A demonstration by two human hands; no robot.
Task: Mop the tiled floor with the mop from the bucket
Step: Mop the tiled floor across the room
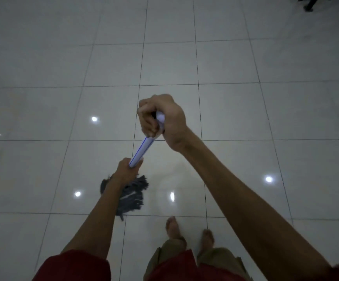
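No container shows here, and no label or writing can be read on anything; the only marking is a thin blue line running along the white mop handle (pixel 142 148). The right hand (pixel 162 118) sits just above the centre of the view, fingers curled tight round the top end of the handle, whose rounded white tip peeks out between thumb and fingers. The handle slants down toward 7 o'clock from that fist into the left hand (pixel 128 171), which is closed round the shaft lower down, knuckles toward the floor. Directly beneath and partly hidden by the left wrist lies the mop head (pixel 132 197), a dark grey bundle of strands spread flat on the tiled floor (pixel 43 108), with a few strands trailing toward 6 o'clock. The floor is pale glossy square tiles with thin dark grout lines, and it mirrors several small round ceiling lights as bright spots at 9, 8, 6 and 4 o'clock from the hands. A faint brownish smear shows on the tile just to the 3 o'clock side of the mop head. At 6 o'clock two bare feet (pixel 172 226) stand on the tiles, close to the mop head, below olive-brown trousers (pixel 217 254) and a red garment (pixel 77 266) at the bottom edge. At 1 o'clock, in the far top corner, a dark furniture leg (pixel 309 6) touches the floor, too dim to identify.
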